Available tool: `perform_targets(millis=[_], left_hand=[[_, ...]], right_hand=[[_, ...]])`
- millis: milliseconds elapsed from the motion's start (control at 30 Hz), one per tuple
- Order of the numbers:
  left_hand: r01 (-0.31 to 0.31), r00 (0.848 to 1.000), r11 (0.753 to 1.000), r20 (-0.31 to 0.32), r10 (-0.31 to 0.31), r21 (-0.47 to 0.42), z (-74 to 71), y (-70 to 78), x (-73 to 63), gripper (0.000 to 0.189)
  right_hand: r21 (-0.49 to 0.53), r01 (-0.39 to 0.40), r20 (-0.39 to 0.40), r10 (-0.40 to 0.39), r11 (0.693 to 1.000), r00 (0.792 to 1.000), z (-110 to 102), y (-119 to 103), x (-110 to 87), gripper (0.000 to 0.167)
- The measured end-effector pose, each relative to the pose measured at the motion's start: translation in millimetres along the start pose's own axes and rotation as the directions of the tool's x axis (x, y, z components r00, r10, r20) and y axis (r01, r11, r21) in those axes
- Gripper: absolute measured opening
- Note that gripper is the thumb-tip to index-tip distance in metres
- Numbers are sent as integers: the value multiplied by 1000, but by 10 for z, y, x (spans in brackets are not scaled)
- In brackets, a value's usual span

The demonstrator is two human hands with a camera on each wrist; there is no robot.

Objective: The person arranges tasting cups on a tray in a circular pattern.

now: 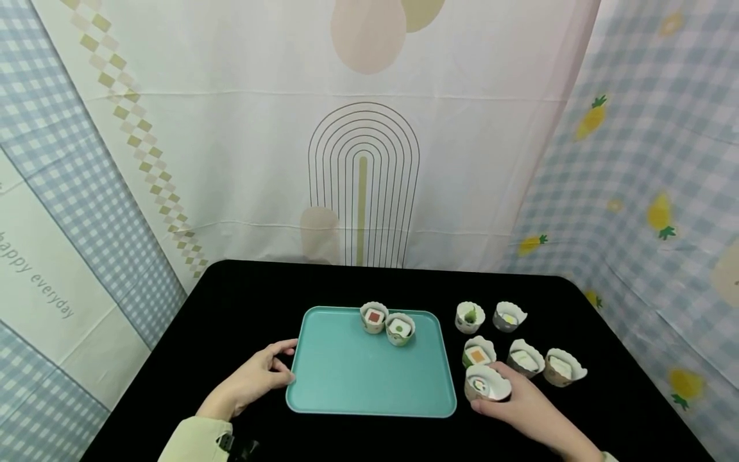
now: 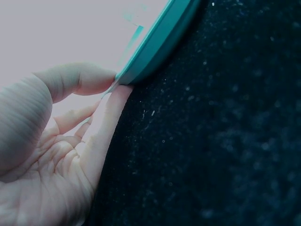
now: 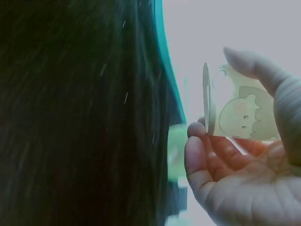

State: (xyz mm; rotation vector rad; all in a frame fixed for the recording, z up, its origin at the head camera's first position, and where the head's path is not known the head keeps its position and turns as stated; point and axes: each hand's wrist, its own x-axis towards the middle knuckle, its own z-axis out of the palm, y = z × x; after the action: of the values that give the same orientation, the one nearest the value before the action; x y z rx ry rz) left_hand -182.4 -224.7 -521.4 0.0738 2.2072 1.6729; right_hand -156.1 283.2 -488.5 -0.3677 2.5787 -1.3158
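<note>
A turquoise tray point(image 1: 369, 385) lies on the black table. My left hand point(image 1: 256, 378) is at its left side; in the left wrist view the thumb point(image 2: 96, 79) and a finger pinch the tray's rim point(image 2: 155, 44). My right hand point(image 1: 522, 401) holds a paper baking cup point(image 1: 485, 385) just right of the tray, thumb on the near side and fingers round the far side. That cup has a small whitish piece inside and, in the right wrist view, a cartoon face on its wall point(image 3: 242, 115). Two more cups stand on the tray, one with a red-topped piece point(image 1: 374, 317), one with a green-dotted piece point(image 1: 399, 329).
Right of the tray stand several similar cups: one with a green piece point(image 1: 470, 317), one with yellow point(image 1: 509, 317), one with an orange square point(image 1: 478, 353), and two with white pieces point(image 1: 525, 359) point(image 1: 562, 367). Printed curtains point(image 1: 260, 160) hang behind and beside the black table point(image 1: 254, 295).
</note>
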Motion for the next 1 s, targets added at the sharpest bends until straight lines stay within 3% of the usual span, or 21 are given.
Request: perform_targets(millis=[233, 467, 1000], left_hand=[[4, 1000, 1000, -2, -4, -6, 12, -27, 2, 77], [8, 1000, 1000, -3, -8, -11, 8, -15, -10, 78], [-2, 1000, 1000, 14, 2, -17, -6, -22, -8, 77]], right_hand=[[9, 82, -29, -82, 997, 996, 297, -217, 204, 54], [79, -25, -39, 28, 997, 999, 488, -374, 422, 64], [51, -50, -124, 56, 997, 991, 755, -486, 804, 58]])
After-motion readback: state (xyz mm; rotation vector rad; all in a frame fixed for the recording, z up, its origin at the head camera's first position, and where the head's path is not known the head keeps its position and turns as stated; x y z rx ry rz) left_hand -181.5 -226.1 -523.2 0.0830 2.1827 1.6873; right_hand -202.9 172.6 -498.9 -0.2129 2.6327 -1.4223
